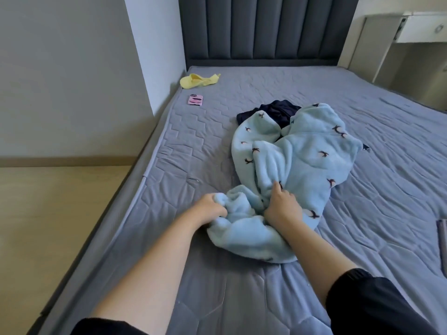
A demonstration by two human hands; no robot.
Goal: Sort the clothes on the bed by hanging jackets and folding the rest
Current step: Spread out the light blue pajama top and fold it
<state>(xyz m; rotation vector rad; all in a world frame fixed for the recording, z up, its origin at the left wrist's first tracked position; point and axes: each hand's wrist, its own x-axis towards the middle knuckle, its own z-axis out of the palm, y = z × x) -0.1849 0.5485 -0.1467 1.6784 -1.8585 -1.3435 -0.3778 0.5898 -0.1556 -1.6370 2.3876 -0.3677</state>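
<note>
A fluffy light-blue garment (pixel 304 155) with small dark bird prints lies crumpled in the middle of the grey quilted bed (pixel 217 117). My left hand (pixel 211 209) grips a bunched fold at its near left edge. My right hand (pixel 283 204) grips the fleece just to the right, fingers curled into the fabric. A dark navy garment (pixel 278 112) lies under the far end of the blue one, mostly covered. A small yellow garment (pixel 198 81) lies at the far left corner of the bed.
A pink phone (pixel 195 100) lies near the bed's left edge. A dark padded headboard (pixel 261 30) stands behind. A white desk with a drawer (pixel 420 27) is at the far right. Wooden floor (pixel 48 213) runs along the left side. A dark strip (pixel 442 247) shows at the right edge.
</note>
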